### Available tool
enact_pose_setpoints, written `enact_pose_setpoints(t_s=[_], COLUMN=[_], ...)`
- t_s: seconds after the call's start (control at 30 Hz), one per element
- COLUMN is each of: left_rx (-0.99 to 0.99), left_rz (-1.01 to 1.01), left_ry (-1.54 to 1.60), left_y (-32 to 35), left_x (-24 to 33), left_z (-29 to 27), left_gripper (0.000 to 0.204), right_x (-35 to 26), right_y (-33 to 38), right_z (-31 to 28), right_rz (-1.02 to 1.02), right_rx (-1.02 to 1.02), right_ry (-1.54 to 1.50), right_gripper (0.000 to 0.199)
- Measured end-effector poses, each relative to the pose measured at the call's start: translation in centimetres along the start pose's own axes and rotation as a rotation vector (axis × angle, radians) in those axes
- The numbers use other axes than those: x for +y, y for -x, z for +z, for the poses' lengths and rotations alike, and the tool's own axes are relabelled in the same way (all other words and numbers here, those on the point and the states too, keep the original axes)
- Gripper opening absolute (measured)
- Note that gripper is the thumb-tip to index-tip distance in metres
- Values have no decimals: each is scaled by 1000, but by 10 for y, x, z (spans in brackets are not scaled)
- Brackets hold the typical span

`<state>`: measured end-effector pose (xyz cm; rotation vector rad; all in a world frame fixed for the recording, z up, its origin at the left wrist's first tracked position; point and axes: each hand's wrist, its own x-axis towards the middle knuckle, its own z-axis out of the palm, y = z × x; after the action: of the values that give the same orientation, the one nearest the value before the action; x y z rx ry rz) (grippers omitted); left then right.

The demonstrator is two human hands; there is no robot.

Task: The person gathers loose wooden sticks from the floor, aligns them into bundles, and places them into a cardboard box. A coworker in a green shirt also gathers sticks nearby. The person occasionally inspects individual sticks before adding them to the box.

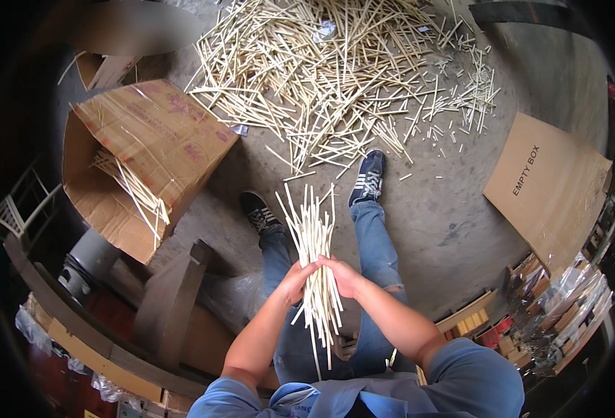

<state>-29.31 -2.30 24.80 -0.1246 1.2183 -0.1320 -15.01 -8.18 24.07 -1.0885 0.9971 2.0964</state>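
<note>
A thick bundle of pale thin sticks (312, 233) stands between my hands, in front of my body and above my knees. My left hand (296, 281) wraps its left side, and my right hand (344, 276) closes round its right side. Both thumbs meet across the front of the bundle. The stick ends are uneven: a few poke out above, and one long stick hangs lower than the others. Most of my fingers are hidden behind the sticks.
A large heap of loose sticks (321, 76) covers the concrete floor ahead, with short pieces at its right. An open cardboard box (175, 132) holding some sticks lies at left. Another cardboard box (551, 181) stands at right, near plastic-wrapped stacks (565, 313). A dark wooden beam (172, 299) is at lower left.
</note>
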Motion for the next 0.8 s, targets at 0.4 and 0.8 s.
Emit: enact_pose_setpoints(t_s=[0.4, 0.8], left_rx=[-172, 148], left_rz=[-176, -49], left_ry=[57, -26], left_y=[-147, -178], left_x=[55, 69], left_z=[-63, -47], left_gripper=[33, 60], right_x=[-92, -120], right_y=[-133, -179], right_z=[-55, -42], right_rz=[362, 230], right_rx=[-296, 74], right_ry=[53, 119], right_gripper=[52, 66])
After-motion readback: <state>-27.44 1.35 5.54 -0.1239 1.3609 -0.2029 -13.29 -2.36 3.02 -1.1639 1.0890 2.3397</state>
